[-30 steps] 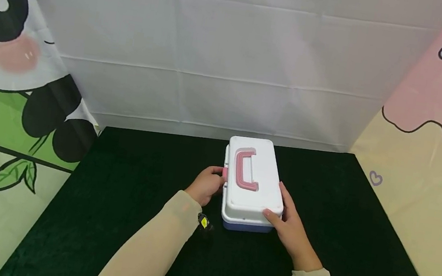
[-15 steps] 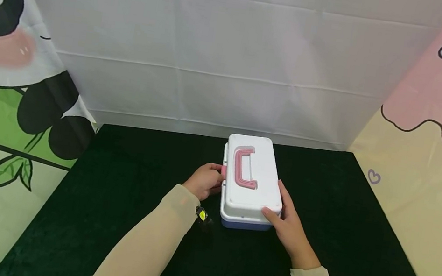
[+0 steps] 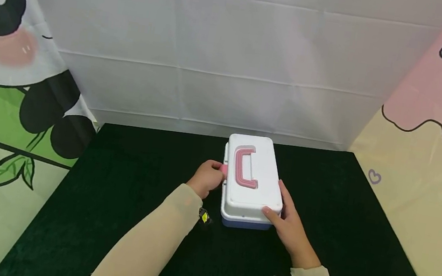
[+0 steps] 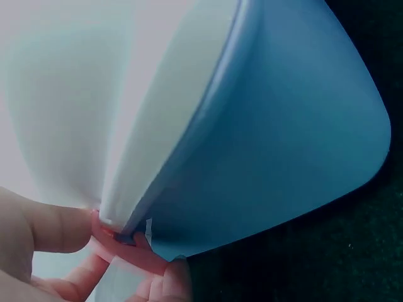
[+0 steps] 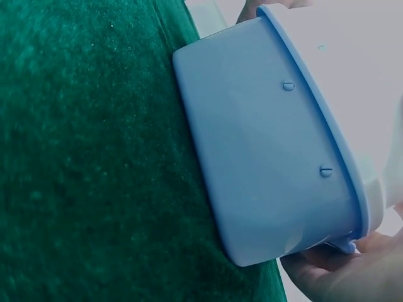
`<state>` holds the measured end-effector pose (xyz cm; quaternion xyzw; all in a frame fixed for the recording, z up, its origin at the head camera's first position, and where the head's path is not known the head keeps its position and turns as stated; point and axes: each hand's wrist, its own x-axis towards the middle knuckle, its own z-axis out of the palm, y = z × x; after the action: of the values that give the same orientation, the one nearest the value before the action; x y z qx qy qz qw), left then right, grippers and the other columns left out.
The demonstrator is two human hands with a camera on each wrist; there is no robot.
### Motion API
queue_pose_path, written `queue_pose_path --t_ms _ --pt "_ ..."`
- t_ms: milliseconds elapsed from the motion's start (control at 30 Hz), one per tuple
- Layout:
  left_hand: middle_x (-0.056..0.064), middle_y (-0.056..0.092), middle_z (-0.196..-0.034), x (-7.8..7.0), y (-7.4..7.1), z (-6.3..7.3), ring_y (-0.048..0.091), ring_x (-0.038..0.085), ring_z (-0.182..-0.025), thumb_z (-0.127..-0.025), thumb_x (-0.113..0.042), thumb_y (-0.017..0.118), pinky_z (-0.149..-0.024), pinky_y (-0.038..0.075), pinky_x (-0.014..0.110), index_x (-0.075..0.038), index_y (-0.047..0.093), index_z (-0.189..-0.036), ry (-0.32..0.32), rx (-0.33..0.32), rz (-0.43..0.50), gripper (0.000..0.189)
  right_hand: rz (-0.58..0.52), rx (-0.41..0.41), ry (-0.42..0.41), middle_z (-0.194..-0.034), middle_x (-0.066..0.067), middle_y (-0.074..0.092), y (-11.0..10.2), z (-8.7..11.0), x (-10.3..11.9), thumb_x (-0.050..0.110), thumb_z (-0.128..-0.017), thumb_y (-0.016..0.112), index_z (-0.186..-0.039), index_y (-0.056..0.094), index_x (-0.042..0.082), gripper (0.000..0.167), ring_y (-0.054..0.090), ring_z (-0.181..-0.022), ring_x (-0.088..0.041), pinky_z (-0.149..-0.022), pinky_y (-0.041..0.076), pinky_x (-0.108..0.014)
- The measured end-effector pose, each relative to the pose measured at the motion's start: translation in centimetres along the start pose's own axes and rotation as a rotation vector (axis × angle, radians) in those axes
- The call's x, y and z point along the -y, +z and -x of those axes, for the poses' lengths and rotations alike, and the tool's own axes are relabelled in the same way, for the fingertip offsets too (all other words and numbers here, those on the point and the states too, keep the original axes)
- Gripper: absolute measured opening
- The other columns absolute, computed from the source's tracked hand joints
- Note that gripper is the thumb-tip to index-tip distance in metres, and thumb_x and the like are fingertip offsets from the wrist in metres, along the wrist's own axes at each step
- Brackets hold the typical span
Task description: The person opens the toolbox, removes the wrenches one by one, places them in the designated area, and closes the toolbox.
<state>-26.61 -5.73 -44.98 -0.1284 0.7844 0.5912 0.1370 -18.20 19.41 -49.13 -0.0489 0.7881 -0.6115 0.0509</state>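
A white-lidded storage box (image 3: 264, 172) with a blue base (image 5: 252, 138) and a pink carrying handle folded flat on its lid stands on the dark green table. At its left side, my left hand (image 3: 206, 178) pinches the pink latch (image 4: 129, 253). The left wrist view shows the thumb at the latch's upper end and fingertips along its lower part; the latch tilts out from the box. My right hand (image 3: 291, 228) grips the box's near right corner, its thumb on the lid and its fingers along the right side. The lid lies down on the base; the contents are hidden.
Dark green cloth (image 3: 137, 159) covers the table around the box. A white cloth backdrop (image 3: 216, 52) hangs behind the far edge. Printed cartoon cloths flank the table on the left and right.
My left hand has shifted slightly up, and the pink latch sticks out a little further from the box's side. My right hand and the box stay in place.
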Motion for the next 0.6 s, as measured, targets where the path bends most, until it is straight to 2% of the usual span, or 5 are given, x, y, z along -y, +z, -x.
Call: queue_pose_path --t_ms 300,600 --pt "0.013 0.057 -0.133 0.41 -0.21 -0.17 0.056 0.032 -0.116 -0.096 -0.013 0.061 -0.110 0.045 0.054 -0.012 0.050 -0.145 0.004 -0.002 0.005 0.050 0.006 -0.001 0.002 -0.172 0.000 0.004 0.11 0.11 0.14 0.043 -0.098 0.067 -0.164 0.009 0.038 0.088 0.012 -0.156 -0.035 -0.119 0.023 -0.064" --pt "0.013 0.056 -0.136 0.45 -0.51 0.12 0.057 0.034 -0.117 -0.096 -0.015 0.062 -0.108 0.047 0.054 -0.013 0.050 -0.145 0.014 0.025 0.011 0.051 0.003 -0.002 0.000 -0.172 -0.001 0.004 0.05 0.12 0.23 0.041 -0.098 0.067 -0.164 0.010 0.038 0.087 0.014 -0.156 -0.035 -0.119 0.022 -0.065"
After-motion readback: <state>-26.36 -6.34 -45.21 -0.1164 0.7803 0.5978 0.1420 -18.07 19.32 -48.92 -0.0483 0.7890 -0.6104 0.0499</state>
